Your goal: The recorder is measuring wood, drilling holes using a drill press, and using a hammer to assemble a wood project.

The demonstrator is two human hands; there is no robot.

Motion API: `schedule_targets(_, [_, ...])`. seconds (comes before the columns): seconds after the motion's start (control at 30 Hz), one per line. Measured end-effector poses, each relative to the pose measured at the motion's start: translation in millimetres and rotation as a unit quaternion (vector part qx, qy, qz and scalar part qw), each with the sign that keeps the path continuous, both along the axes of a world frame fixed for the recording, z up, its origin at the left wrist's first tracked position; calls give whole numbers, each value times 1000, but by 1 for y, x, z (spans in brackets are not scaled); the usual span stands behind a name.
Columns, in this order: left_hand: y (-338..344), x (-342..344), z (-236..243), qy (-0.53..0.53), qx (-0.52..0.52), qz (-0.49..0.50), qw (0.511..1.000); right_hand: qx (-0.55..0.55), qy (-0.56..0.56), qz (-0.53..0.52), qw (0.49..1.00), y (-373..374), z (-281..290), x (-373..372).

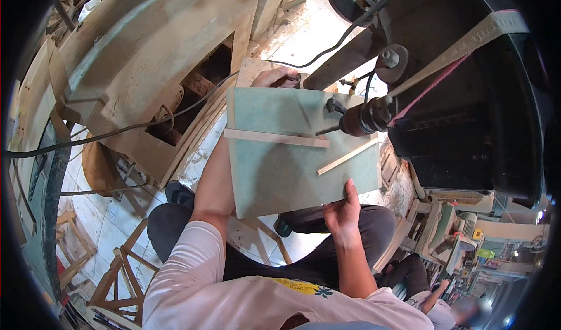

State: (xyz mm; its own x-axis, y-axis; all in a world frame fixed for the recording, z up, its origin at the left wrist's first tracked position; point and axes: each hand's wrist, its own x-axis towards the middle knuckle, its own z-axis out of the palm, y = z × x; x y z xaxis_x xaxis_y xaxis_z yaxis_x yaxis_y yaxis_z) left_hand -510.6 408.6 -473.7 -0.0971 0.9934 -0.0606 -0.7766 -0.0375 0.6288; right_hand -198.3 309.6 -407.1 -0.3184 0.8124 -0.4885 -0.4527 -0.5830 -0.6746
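A pale green board (pixel 263 178) lies tilted under the chuck and bit (pixel 336 127) of a black drill press (pixel 450 137). Two wooden strips, one long (pixel 274 137) and one angled (pixel 345 157), lie on its face. My right hand (pixel 342 213) grips the board's lower edge, thumb up. My left arm passes beneath the board, and my left hand (pixel 277 77) shows beyond its far edge, fingers curled around something dark that I cannot make out.
A large wooden carcass (pixel 158 49) fills the upper left, crossed by a black cable (pixel 117 134). Wooden frames (pixel 120 277) stand on the tiled floor (pixel 105 213) at lower left. A co-worker (pixel 435 306) is at the lower right, beside machinery (pixel 464 231).
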Motion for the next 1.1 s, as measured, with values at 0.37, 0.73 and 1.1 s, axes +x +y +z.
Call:
schedule_targets(0.37, [6, 1, -8, -13, -74, 3, 997, -8, -36, 10, 999, -4, 4, -3])
schedule_targets(0.73, [-9, -17, -3, 193, 65, -64, 977, -6, 2, 17, 1000, 2, 1, 2])
schedule_targets(1.1, [-18, -30, 32, 710, -35, -25, 703, -15, 24, 36, 999, -1, 8, -2])
